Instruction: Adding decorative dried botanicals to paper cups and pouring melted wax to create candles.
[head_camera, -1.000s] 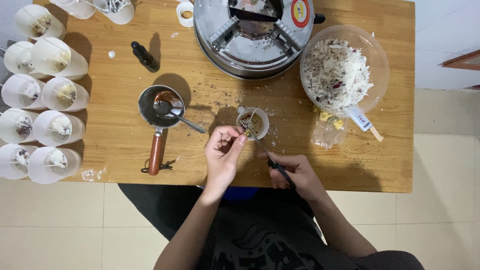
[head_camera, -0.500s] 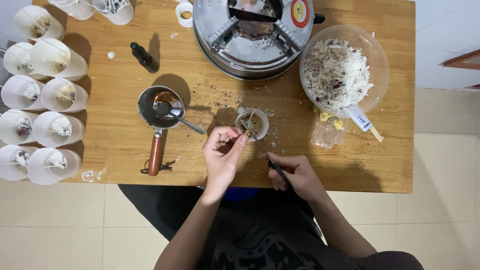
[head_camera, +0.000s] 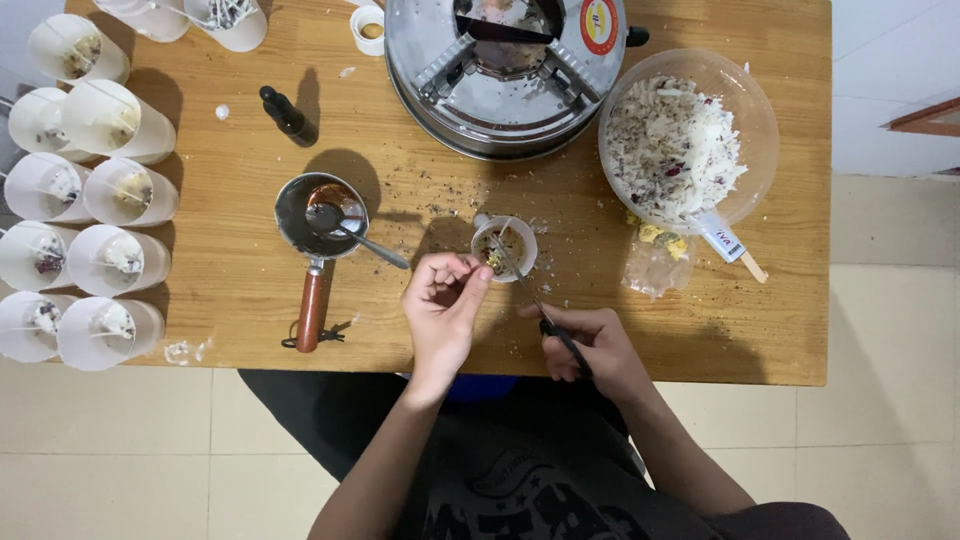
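Note:
A small white cup (head_camera: 504, 247) with yellow and dark bits inside stands on the wooden table (head_camera: 250, 250) in front of me. My left hand (head_camera: 445, 308) hovers just left of the cup, fingers pinched together; what it holds is too small to tell. My right hand (head_camera: 590, 345) grips long black tweezers (head_camera: 530, 290) whose tips reach into the cup.
A small saucepan (head_camera: 320, 215) with a spoon and red-brown handle sits to the left. Several frosted cups (head_camera: 95, 255) line the left edge. A large metal pot (head_camera: 505, 70), a clear bowl of white flakes (head_camera: 685, 150), a dark dropper bottle (head_camera: 285, 113) and a plastic bag (head_camera: 655, 265) lie behind.
My left hand has drawn back slightly from the cup's rim toward me. The tweezers' tips have moved into the cup.

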